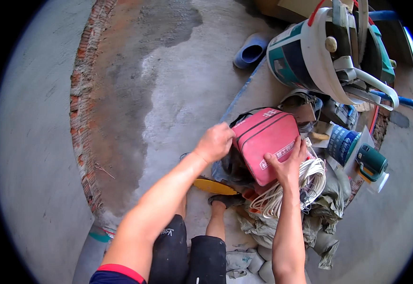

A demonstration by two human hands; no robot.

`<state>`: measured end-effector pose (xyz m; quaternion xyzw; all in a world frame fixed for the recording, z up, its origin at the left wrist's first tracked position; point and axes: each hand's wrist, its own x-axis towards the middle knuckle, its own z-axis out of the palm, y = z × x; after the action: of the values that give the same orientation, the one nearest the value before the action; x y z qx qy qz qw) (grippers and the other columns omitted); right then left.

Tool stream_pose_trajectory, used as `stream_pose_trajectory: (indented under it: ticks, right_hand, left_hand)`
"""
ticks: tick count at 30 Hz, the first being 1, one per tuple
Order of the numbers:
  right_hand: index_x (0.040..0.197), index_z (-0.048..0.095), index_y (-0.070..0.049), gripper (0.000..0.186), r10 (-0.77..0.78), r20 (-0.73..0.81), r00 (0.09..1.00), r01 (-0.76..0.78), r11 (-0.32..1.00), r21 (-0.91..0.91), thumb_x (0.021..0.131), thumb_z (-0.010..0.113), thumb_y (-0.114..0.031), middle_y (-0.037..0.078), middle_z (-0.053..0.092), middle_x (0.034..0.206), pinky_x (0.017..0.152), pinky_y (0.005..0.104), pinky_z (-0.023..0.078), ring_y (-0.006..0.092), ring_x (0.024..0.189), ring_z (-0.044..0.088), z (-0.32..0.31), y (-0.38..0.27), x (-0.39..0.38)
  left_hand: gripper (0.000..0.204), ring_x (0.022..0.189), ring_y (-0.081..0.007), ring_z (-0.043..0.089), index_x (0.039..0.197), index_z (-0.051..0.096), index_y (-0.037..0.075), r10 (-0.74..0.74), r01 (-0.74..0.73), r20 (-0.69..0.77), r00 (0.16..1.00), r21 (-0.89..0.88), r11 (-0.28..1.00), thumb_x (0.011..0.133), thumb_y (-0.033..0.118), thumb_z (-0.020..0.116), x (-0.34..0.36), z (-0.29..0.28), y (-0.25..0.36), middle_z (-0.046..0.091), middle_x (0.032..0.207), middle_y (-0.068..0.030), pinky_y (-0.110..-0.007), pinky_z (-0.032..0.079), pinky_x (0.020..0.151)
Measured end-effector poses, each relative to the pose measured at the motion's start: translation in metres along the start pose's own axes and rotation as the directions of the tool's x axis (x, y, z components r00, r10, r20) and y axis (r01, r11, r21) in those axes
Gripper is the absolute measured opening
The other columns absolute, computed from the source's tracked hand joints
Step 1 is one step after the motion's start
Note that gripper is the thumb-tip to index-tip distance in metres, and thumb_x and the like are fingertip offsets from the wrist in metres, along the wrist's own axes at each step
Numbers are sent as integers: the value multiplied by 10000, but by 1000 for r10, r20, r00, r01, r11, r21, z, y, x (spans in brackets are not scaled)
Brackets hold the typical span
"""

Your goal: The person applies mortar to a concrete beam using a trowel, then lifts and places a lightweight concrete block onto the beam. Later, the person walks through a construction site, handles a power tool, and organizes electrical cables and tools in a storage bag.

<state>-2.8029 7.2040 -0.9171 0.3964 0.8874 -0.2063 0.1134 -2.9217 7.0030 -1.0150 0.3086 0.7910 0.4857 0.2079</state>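
Observation:
A red zip-up bag (269, 142) with dark zip lines and white lettering stands tilted in front of me, among heaped items. My left hand (216, 143) is closed in a pinch at the bag's left edge, by the end of the zip. Whatever lies between those fingers is hidden. Against the bag's lower right side, my right hand (289, 163) grips it, thumb on the face and fingers along the edge. A coil of white cable (313, 177) lies just beside and under my right wrist.
A large white bucket (294, 54) full of tools leans at the upper right, near a blue pipe piece (252, 49). A blue patterned tub (343, 144) and a green jug (372, 161) stand right. Crumpled sacks (329, 201) lie below; a yellow disc (215, 186) is by my foot.

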Motion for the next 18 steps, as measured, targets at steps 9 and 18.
stream_pose_trajectory:
  ticks: [9, 18]
  right_hand:
    - [1403, 321, -37, 1098, -208, 73, 976, 197, 972, 127, 488, 879, -277, 191, 274, 1462, 1116, 498, 211, 410, 1366, 218, -21, 14, 2]
    - [1427, 285, -59, 928, 203, -272, 940, -133, 958, 255, 718, 739, -451, 183, 277, 1463, 1088, 589, 127, 383, 1388, 181, 41, -22, -62]
  left_hand:
    - [91, 741, -378, 570, 757, 637, 15, 103, -125, 497, 862, 11, 992, 702, 41, 570, 77, 2, 13, 588, 756, -186, -438, 466, 651]
    - [95, 731, -372, 581, 789, 645, 9, -298, 270, 312, 902, 130, 954, 716, -6, 586, -60, -3, 53, 576, 754, -173, -424, 483, 650]
